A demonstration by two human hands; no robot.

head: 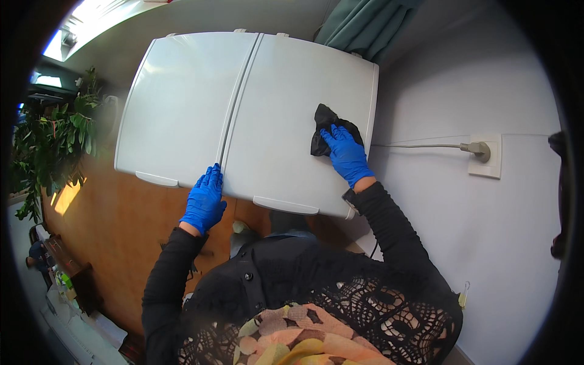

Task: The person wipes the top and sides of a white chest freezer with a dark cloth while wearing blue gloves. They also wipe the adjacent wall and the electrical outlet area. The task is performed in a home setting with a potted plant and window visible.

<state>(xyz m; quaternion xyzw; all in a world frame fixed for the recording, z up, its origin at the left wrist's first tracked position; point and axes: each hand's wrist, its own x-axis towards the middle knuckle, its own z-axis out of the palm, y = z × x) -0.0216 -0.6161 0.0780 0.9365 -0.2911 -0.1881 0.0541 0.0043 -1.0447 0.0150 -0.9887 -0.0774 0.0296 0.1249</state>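
A white two-door cabinet or appliance point(283, 105) with a handle at the lower edge of each panel spans the centre. In a blue glove, my right hand point(345, 153) presses a crumpled black cloth point(322, 132) on the right panel, near its lower right side. My left hand point(205, 198), also blue-gloved, lies with fingers together at the seam between the panels, by the lower edge, and holds nothing.
On the right wall a plug sits in a white socket point(495, 169), its grey cable point(419, 146) running behind the appliance. Green curtain point(360, 27) above, leafy plant point(68, 132) at left. A person point(37, 255) is far off at lower left, beside a cluttered desk point(68, 260).
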